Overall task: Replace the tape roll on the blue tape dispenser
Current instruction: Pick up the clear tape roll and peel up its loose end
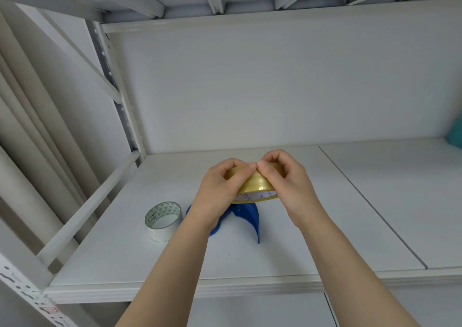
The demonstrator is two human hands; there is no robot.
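Note:
A yellowish clear tape roll (258, 185) with a white printed core is held above the shelf between both hands. My left hand (220, 189) grips its left side. My right hand (287, 179) grips its right side, and the thumbs of both hands meet on top of the roll. Directly below the roll lies the blue tape dispenser (246, 215) on the white shelf (325, 214), partly hidden by my left wrist. A second roll (163, 220), white with a green triangle-patterned core, stands on the shelf to the dispenser's left.
The shelf sits in a white metal rack with a perforated upright (112, 81) at the left and a rail (85, 209) along the left side. A teal object (456, 131) shows at the far right edge. A seam (370, 206) divides the shelf boards.

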